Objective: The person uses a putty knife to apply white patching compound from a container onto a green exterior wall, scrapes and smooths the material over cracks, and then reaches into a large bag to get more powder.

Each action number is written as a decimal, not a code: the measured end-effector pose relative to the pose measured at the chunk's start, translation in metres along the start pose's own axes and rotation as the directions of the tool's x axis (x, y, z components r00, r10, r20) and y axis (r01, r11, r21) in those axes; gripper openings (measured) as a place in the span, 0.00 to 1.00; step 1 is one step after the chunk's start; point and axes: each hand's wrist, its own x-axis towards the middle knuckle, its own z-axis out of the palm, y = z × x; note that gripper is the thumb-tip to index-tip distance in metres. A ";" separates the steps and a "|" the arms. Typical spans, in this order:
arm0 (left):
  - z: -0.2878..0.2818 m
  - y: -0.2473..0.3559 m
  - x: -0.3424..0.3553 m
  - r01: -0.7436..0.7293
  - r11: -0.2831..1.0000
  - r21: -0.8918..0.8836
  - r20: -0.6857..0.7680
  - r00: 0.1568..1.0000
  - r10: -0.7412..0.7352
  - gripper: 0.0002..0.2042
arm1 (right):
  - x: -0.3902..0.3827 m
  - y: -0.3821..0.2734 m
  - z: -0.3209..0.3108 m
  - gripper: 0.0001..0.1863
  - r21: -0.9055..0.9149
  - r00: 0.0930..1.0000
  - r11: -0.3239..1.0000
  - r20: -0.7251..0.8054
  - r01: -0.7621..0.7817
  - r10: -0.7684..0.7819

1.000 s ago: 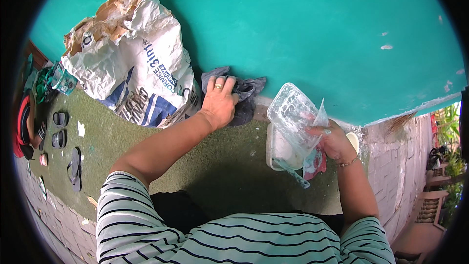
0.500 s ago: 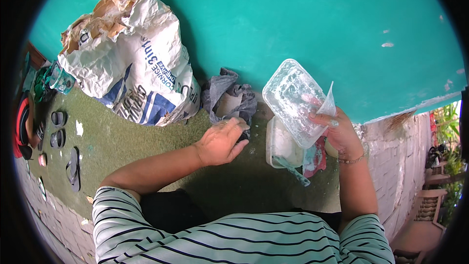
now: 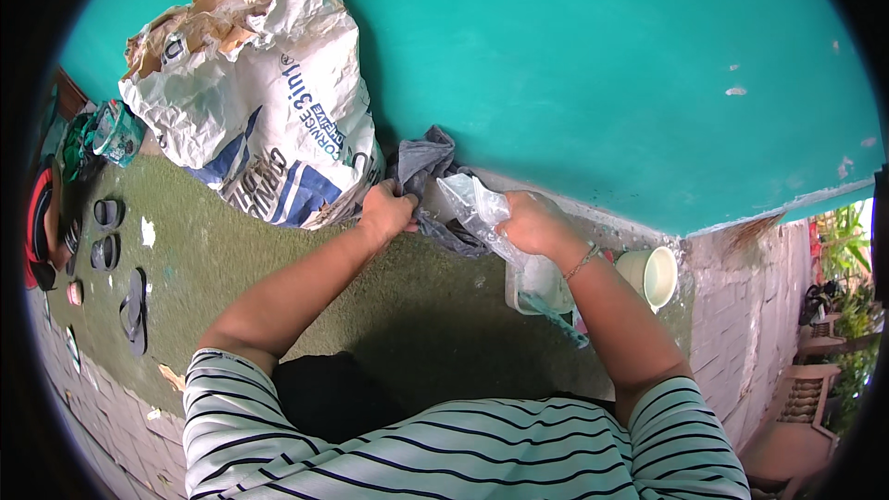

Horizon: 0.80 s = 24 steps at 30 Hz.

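My left hand point(image 3: 387, 210) is closed on the edge of a dark grey plastic bag point(image 3: 426, 156), which lies crumpled against the wall. In my right hand point(image 3: 537, 224) is a clear rectangular plastic container point(image 3: 474, 206) smeared with white. It is tilted, its far end over the bag's mouth; the bag's contents are mostly hidden. Below my right wrist, a second plastic tub point(image 3: 539, 285) holds white material, partly covered by my arm. A green-stained tool point(image 3: 554, 319) leans on that tub's near edge.
A big white paper sack point(image 3: 269, 102) with a torn brown top stands left of the bag. The green wall point(image 3: 593, 65) rises just behind. Right of my forearm is a cream bucket point(image 3: 648, 278). Sandals point(image 3: 135, 310) and a small stained bucket point(image 3: 118, 134) are at the left.
My right hand has brought the clear container left and tipped it over the grey bag. My left hand has moved left and taken hold of the bag's edge. The cream bucket has come into view.
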 end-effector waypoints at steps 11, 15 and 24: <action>0.017 0.005 -0.013 -0.167 0.976 -0.143 -0.036 0.986 0.163 0.26 | 0.067 -0.034 0.023 0.12 -0.321 0.997 0.944 -0.015 0.073 -0.082; 0.021 -0.012 -0.012 -0.134 0.969 -0.210 -0.099 0.988 0.116 0.28 | 0.078 -0.029 0.050 0.13 -0.337 1.000 0.941 0.014 0.017 -0.013; 0.012 -0.043 0.011 0.263 0.949 -0.177 0.312 0.929 -0.199 0.24 | 0.097 -0.015 0.063 0.13 0.214 0.907 0.940 0.386 -0.264 0.167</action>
